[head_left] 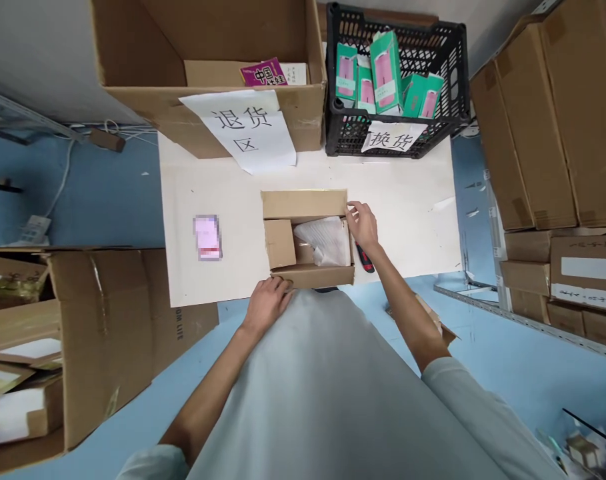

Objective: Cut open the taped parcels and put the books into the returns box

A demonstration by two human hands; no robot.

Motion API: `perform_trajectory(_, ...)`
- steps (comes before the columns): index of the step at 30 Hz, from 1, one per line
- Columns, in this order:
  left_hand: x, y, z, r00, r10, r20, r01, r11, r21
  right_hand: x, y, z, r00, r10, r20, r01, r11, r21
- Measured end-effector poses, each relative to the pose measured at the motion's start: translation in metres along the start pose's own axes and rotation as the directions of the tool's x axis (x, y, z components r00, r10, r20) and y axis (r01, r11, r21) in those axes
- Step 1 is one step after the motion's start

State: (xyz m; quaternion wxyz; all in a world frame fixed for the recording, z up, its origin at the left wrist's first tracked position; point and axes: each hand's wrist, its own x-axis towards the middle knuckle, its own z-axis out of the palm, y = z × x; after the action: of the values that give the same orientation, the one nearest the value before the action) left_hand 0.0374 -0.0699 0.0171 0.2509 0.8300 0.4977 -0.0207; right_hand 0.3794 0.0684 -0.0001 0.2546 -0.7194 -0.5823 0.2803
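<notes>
An opened cardboard box (303, 203) lies on the white table (233, 200) in front of me, its flaps spread. Inside it is an item in whitish bubble wrap (325, 240). My left hand (269, 303) rests at the box's near left corner, fingers bent over the edge; whether they pinch the flap is unclear. At the right side of the box, my right hand (363, 225) has its fingertips against the far right corner of the flap. Beside that wrist lies a red and black tool (365, 259), partly covered. A blurred pink item (208, 237) is on the table's left part.
A large carton (183, 123) with a paper sign stands at the back, beside a black crate (397, 127) holding several green and pink boxes (385, 70). Stacked cartons (537, 120) are on the right, and an open carton (107, 333) with parcels is at lower left.
</notes>
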Motion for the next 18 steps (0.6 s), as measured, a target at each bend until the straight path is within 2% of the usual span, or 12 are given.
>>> perform_trajectory(4, 0.026, 0.031, -0.034, 0.994, -0.094, -0.064, 0.09, 0.994, -0.062, -0.056, 0.006, -0.016, 0.996, 0.021, -0.086, -0.014, 0.996, 0.083)
perform_trajectory(6, 0.051, 0.052, -0.048, 0.992, -0.104, -0.072, 0.096, 0.99, -0.105, -0.089, 0.01, -0.02, 0.998, 0.033, -0.046, -0.026, 0.991, 0.131)
perform_trajectory(8, 0.081, 0.073, -0.054, 0.992, -0.107, -0.061, 0.098, 0.986, -0.137, -0.117, 0.013, -0.019, 0.998, 0.05, 0.027, -0.053, 0.985, 0.162)
perform_trajectory(10, 0.111, 0.092, -0.052, 0.991, -0.123, -0.055, 0.113, 0.982, -0.153, -0.138, 0.018, -0.015, 0.992, 0.087, 0.094, -0.101, 0.982, 0.159)
perform_trajectory(13, 0.147, 0.111, -0.039, 0.985, -0.172, -0.02, 0.167, 0.974, -0.155, -0.152, 0.026, -0.009, 0.977, 0.153, 0.15, -0.173, 0.977, 0.126)
perform_trajectory(15, 0.16, 0.116, -0.03, 0.978, -0.21, 0.024, 0.211, 0.966, -0.15, -0.155, 0.033, -0.006, 0.972, 0.175, 0.154, -0.193, 0.976, 0.105)
perform_trajectory(18, 0.167, 0.116, -0.024, 0.964, -0.256, 0.067, 0.264, 0.951, -0.159, -0.157, 0.042, -0.005, 0.973, 0.184, 0.142, -0.196, 0.977, 0.079)
